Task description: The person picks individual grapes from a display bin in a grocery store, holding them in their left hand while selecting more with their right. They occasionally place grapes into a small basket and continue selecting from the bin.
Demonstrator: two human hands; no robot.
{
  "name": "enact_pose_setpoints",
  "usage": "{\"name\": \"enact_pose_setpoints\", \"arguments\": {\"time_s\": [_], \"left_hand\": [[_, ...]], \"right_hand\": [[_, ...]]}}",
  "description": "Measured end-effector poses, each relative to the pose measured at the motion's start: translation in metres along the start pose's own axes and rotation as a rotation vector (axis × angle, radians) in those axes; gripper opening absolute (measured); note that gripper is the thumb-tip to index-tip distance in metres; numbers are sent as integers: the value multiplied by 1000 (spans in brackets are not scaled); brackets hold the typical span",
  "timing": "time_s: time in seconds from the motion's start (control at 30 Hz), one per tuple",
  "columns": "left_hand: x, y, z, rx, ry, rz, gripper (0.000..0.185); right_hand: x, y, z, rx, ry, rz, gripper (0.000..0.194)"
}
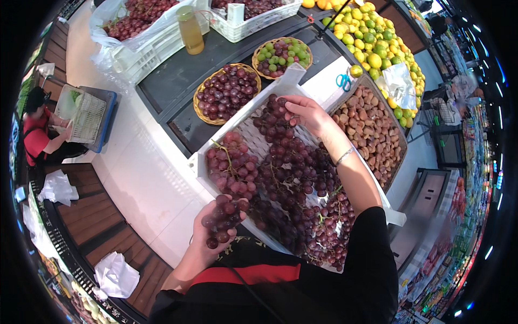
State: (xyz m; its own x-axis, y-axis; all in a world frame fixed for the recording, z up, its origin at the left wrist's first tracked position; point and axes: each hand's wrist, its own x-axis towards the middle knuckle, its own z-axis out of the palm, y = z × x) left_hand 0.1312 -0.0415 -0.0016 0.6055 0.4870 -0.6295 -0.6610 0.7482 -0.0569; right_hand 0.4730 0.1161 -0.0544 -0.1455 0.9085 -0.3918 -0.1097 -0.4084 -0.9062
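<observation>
A small bunch of dark red grapes (223, 218) rests in my left hand (204, 227), held close to my body at the near left edge of a white plastic crate (204, 172). My right hand (306, 113) reaches over the crate's far end, its fingertips on dark grapes (272, 117) of the heap inside; whether it grips one is unclear. Lighter red grapes (232, 162) with a green stem lie at the crate's left. Beyond the crate stand a wicker basket of purple grapes (227, 94) and another of mixed green and red grapes (283, 56).
Blue-handled scissors (343, 82) lie beyond my right wrist, beside a bin of brown nuts (368, 125). Yellow and green citrus (374, 52) is heaped behind. A bottle of amber liquid (190, 30) stands near grape crates (149, 52). A person in red (38, 133) handles a basket at left.
</observation>
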Motion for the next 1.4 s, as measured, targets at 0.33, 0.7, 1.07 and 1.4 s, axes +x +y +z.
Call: {"name": "enact_pose_setpoints", "arguments": {"time_s": [0.33,0.7,1.07,1.4], "left_hand": [[3,8,3,1,56,-29,29],[-3,7,11,40,-14,-10,25],[-1,-4,6,48,17,-10,29],[-1,-8,7,-32,9,-6,26]], "right_hand": [[130,-12,73,-1214,317,-401,27],[54,-20,9,-1195,300,-498,20],[59,62,-32,-2011,225,-528,8],[53,55,-31,-1967,203,-534,12]]}}
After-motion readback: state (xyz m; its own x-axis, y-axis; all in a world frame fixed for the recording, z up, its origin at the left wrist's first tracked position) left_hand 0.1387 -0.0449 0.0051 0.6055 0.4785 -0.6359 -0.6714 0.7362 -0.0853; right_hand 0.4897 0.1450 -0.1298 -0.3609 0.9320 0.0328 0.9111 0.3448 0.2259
